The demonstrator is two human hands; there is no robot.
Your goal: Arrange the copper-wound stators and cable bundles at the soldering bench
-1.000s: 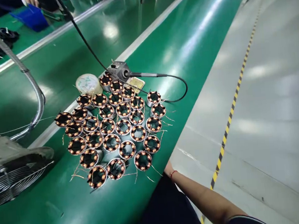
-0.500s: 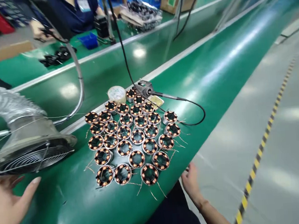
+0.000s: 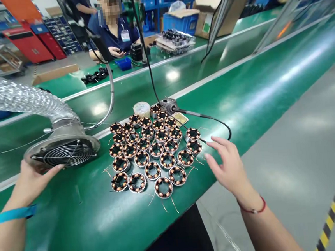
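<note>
My left hand grips the lower left rim of a fume exhaust hood; its fingers go behind the rim and the thumb reaches along the underside. A round wire grille faces me from the hood. My right hand is open over the bench's near right edge, fingers apart and holding nothing. It is just right of a group of motor stators, rings with copper windings and loose wire ends. A soldering iron holder stands behind them, its black cable looping near my right fingertips.
A silver flexible duct runs from the hood to the left. Behind the stators are a round pale tub and a small yellowish sponge tray. Across the green bench sits a co-worker, near a blue bin and black parts.
My left hand has moved up from below the hood onto its rim. My right hand has risen from beside the bench to near the stators. The view has tilted upward.
</note>
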